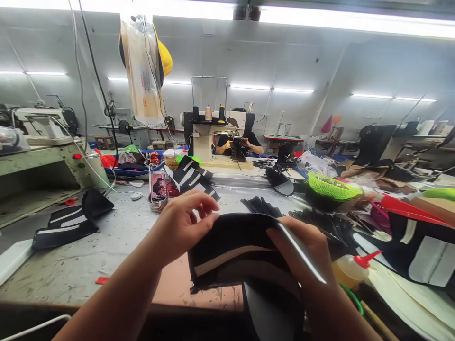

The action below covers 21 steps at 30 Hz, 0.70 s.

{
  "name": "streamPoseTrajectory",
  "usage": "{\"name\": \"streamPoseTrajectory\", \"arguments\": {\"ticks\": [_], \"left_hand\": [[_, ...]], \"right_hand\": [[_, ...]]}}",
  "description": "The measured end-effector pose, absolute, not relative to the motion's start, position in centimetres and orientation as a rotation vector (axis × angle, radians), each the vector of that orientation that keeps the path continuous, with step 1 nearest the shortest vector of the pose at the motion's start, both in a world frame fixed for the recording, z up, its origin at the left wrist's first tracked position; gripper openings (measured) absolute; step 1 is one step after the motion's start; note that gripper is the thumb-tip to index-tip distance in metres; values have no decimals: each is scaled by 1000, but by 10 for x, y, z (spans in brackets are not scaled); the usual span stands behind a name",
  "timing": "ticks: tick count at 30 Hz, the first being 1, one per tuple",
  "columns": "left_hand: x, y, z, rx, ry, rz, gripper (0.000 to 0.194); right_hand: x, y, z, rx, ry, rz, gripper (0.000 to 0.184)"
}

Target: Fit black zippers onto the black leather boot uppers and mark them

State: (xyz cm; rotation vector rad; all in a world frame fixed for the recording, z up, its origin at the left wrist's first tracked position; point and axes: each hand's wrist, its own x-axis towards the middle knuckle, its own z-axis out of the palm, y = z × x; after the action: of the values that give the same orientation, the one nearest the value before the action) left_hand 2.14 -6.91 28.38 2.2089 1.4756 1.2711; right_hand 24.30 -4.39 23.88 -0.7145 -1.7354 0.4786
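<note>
A curved black fabric piece with a pale stripe is held up over the front of the bench. At its upper right edge my right hand grips it, thumb on the near face and fingers behind. My left hand is at the upper left edge, its thumb and forefinger pinched together there and the other fingers curled. A bright, shiny strip runs along the right edge, across my right hand. Below hangs a smooth grey-black panel, partly in shadow; how it joins the piece is unclear.
Striped black pieces lie at left. Beyond my hands stand a phone and a sewing machine, with a person behind it. Black strips, a green basket and a red-tipped glue bottle are at right.
</note>
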Motion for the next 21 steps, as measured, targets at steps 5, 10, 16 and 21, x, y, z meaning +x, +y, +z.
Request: {"name": "streamPoseTrajectory", "arguments": {"ticks": [5, 10, 16, 21], "left_hand": [[23, -72, 287, 2336, 1528, 1248, 4], [24, -75, 283, 2400, 1485, 1232, 6], [23, -88, 290, 2526, 1416, 1371, 8], [19, -88, 294, 2506, 1447, 1347, 9]], "right_hand": [[242, -44, 234, -657, -1759, 433, 6], [244, -47, 234, -562, -1804, 336, 5], [249, -53, 235, -424, -1806, 195, 11], [246, -50, 243, -384, -1821, 192, 11]]}}
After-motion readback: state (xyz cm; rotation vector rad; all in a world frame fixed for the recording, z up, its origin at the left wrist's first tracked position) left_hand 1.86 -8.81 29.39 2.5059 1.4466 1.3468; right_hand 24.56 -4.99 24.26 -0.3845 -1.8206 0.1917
